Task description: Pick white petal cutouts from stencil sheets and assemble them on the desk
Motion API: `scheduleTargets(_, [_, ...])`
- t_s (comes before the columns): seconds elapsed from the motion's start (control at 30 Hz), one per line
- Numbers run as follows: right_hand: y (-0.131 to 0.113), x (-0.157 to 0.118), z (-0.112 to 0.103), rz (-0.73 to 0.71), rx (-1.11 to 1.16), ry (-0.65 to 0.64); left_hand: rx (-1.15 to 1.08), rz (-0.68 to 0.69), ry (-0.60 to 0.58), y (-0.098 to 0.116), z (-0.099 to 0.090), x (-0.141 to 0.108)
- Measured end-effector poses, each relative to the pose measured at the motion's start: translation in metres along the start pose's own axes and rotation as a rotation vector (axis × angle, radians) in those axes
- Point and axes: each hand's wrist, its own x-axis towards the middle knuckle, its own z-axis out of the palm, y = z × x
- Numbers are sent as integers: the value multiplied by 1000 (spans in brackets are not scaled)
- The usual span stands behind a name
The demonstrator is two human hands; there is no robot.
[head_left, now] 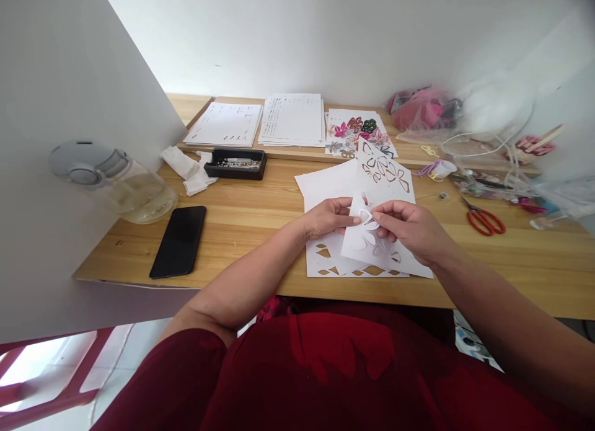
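Note:
My left hand [328, 219] grips the left edge of a white paper sheet with petal-shaped cut-outs [354, 244], thumb on top and fingers behind. On the sheet's right side, my right hand [411, 227] pinches at the edge of a cut-out between thumb and fingers. Whether a loose petal piece is in that pinch is too small to tell. Beyond the hands, more petal openings show in white paper [394, 198]; I cannot tell if it is the same sheet, bent. Under both hands lie other white sheets [332, 180], some with holes along the near edge.
Red-handled scissors [486, 221] lie at the right. Finished flower pieces [357, 133] rest on paper at the back, beside paper stacks [292, 121]. A black tray [235, 164] holds small beads. A phone [178, 242] and a bottle [139, 195] stand left; plastic bags [427, 111] sit back right.

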Motion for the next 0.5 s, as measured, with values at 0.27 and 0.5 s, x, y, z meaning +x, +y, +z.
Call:
scheduleTargets(0.27, [0, -2, 2, -68, -73, 36, 13, -9, 3, -1, -1, 1])
scheduleTargets(0.5, [-1, -5, 3, -113, -91, 39, 19, -20, -11, 1, 0, 0])
